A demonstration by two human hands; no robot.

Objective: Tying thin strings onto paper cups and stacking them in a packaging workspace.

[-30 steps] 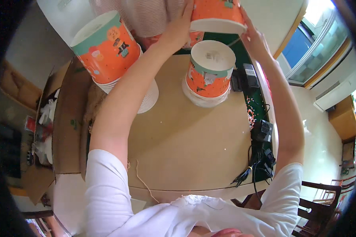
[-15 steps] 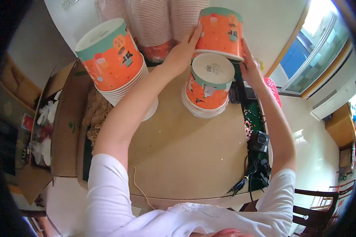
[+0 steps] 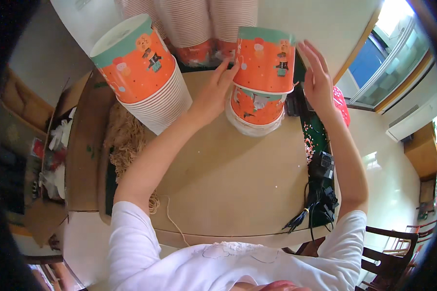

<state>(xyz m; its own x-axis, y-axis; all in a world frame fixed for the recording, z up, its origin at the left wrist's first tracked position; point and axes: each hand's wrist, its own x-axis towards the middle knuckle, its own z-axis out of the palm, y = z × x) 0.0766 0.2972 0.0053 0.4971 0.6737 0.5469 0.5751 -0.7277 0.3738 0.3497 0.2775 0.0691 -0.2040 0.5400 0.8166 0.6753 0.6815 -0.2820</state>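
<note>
A large orange paper bucket (image 3: pixel 265 63) with a green band and cartoon prints stands upside down over a smaller inverted orange bucket (image 3: pixel 256 108), covering its top. Clear plastic wrap (image 3: pixel 255 128) rings the smaller one's base. My left hand (image 3: pixel 212 94) is at the large bucket's left side, fingers stretched out and fingertips touching it or very near. On the other side, my right hand (image 3: pixel 319 85) is open, fingers extended, a small gap from the bucket wall. Left of my hands, a tall nested stack of the same buckets (image 3: pixel 136 63) leans, white rims layered below.
Several plastic-wrapped stacks of buckets (image 3: pixel 184 29) stand along the wall. Tan string (image 3: pixel 124 136) lies by a cardboard box (image 3: pixel 80 160) on the left. Black cables and adapters (image 3: pixel 321 194) and small pink beads (image 3: pixel 309 143) line the table's right edge.
The large bucket has come down over the smaller one, hiding its top. My right hand has come off its side and opened; the left hand has moved lower. The view has shifted slightly.
</note>
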